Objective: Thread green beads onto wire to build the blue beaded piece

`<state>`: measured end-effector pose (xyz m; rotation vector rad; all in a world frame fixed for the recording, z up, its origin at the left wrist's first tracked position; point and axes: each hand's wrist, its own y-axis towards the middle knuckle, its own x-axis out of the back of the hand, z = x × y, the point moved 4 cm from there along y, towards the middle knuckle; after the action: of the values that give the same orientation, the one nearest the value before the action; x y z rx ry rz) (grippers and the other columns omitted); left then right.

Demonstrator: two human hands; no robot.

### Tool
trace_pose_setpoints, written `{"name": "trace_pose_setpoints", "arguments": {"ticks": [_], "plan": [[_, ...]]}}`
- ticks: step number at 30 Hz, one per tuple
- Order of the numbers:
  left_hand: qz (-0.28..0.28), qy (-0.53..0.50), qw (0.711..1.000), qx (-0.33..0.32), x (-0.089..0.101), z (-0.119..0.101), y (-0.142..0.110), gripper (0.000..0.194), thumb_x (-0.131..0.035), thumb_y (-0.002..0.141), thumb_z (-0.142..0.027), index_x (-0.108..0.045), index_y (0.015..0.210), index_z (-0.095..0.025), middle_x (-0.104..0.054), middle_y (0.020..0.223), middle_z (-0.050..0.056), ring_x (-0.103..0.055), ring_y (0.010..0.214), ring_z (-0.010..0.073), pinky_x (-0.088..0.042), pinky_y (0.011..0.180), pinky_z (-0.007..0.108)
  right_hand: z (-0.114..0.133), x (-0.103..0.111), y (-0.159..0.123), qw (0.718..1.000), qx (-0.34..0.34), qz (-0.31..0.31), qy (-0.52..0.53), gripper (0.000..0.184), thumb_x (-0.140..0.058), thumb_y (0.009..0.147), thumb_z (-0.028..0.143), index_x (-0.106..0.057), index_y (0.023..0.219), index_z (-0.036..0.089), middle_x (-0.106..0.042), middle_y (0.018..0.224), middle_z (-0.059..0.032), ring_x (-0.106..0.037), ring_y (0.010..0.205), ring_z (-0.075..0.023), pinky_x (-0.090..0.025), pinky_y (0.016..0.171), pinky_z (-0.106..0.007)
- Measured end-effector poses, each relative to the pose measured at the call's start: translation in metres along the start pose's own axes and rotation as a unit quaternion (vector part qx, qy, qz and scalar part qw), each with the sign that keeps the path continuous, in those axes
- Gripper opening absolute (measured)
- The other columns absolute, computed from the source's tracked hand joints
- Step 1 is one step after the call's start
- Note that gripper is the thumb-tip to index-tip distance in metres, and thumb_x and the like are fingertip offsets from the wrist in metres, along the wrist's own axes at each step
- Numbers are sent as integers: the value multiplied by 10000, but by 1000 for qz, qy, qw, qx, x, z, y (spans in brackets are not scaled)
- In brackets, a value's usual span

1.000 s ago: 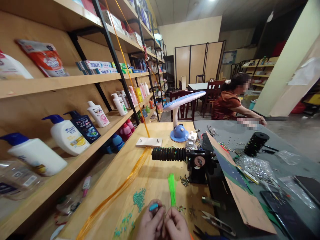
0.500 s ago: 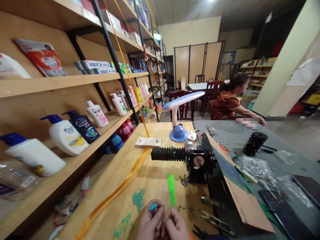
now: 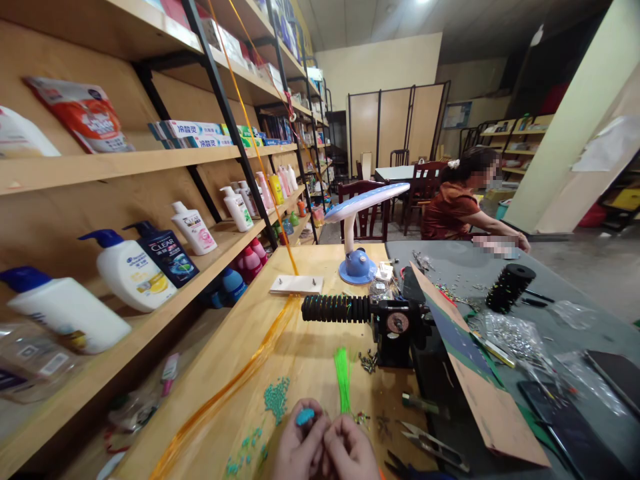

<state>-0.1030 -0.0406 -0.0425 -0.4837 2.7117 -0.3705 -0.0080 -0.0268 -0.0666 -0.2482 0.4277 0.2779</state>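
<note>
At the table's near edge, my left hand (image 3: 300,443) is closed around a small turquoise piece (image 3: 305,417) that shows between the thumb and curled fingers. Its exact kind cannot be made out. Right beside it, my right hand (image 3: 350,448) is closed in a pinch, its fingertips almost touching the left hand's. Whatever it pinches is hidden or too small to see. Just beyond the hands lie a pile of turquoise beads (image 3: 277,399), a scatter of turquoise bits (image 3: 246,455) and a bundle of bright green strands (image 3: 342,380).
A black ridged roller on a stand (image 3: 337,309) juts over the table. Orange threads (image 3: 250,367) run along the left from a white block (image 3: 297,285). Thread snips (image 3: 433,445) and dark-handled pliers (image 3: 410,470) lie right. Beyond are a blue lamp (image 3: 357,265) and a seated person (image 3: 457,203).
The turquoise piece in my left hand has turned slightly and shifted a little down. Both hands stay together in nearly the same place.
</note>
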Motion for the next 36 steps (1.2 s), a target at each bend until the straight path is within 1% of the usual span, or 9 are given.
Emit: {"name": "trace_pose_setpoints", "arguments": {"ticks": [5, 9, 16, 20, 24, 26, 28, 32, 36], "plan": [[14, 32, 999, -28, -1, -15, -1, 495, -871, 610, -565, -626, 863, -217, -567, 575, -83, -399, 411, 52, -310, 410, 166, -2, 1, 4, 1000, -2, -6, 5, 633, -719, 640, 806, -487, 686, 218, -510, 431, 89, -323, 362, -36, -235, 398, -162], [-29, 69, 994, -80, 0, -27, -1, 500, -858, 600, -593, -623, 833, -218, -611, 615, -53, -512, 494, 108, -384, 461, 196, -3, 1, 9, 999, -24, 0, 23, 642, -687, 652, 824, -547, 749, 205, -538, 439, 86, -334, 319, -35, -223, 356, -156], [-59, 72, 988, -124, 1, -29, 7, 492, -833, 607, -620, -623, 818, -229, -611, 629, -51, -579, 581, 158, -477, 579, 237, 0, 0, 16, 1000, -18, -10, 4, 596, -790, 615, 729, -506, 751, 222, -627, 499, 63, -476, 353, -63, -378, 376, -163], [-49, 53, 988, -139, 1, -29, 9, 443, -848, 631, -567, -632, 807, -222, -644, 659, -38, -591, 605, 155, -484, 600, 225, -6, 0, 21, 999, -45, -5, -16, 688, -722, 556, 841, -482, 710, 214, -613, 468, 58, -452, 307, -41, -314, 333, -134], [-26, 41, 991, -123, 3, -29, 12, 406, -836, 665, -544, -617, 802, -231, -635, 644, -50, -575, 563, 142, -465, 542, 210, -11, 1, 23, 998, -58, -11, -20, 723, -716, 529, 856, -503, 748, 200, -621, 469, 54, -454, 302, -37, -260, 326, -120], [-6, 50, 993, -103, 4, -29, 15, 404, -836, 666, -539, -618, 804, -228, -638, 641, -46, -588, 570, 151, -471, 539, 217, -13, 2, 24, 998, -48, -18, -21, 741, -718, 534, 855, -526, 811, 196, -627, 481, 56, -444, 304, -38, -269, 327, -125], [-15, 54, 992, -115, 6, -33, 18, 411, -850, 648, -530, -627, 798, -220, -653, 662, -33, -614, 623, 167, -499, 600, 231, -13, 4, 24, 999, -29, -26, -33, 741, -729, 552, 840, -545, 863, 193, -636, 496, 54, -433, 308, -40, -296, 335, -136], [-65, 43, 982, -170, 7, -38, 19, 403, -859, 638, -519, -636, 788, -218, -663, 686, -28, -609, 649, 166, -497, 638, 229, -12, 3, 26, 997, 7, -21, -74, 607, -722, 662, 778, -550, 728, 199, -593, 469, 54, -372, 327, -36, -281, 353, -154], [-46, 56, 982, -174, 4, -36, 18, 387, -830, 663, -541, -628, 762, -226, -651, 659, -27, -602, 610, 170, -491, 600, 238, -7, 0, 29, 995, 30, -33, -87, 571, -698, 711, 754, -557, 691, 201, -552, 474, 60, -342, 370, -51, -262, 373, -174]]}}
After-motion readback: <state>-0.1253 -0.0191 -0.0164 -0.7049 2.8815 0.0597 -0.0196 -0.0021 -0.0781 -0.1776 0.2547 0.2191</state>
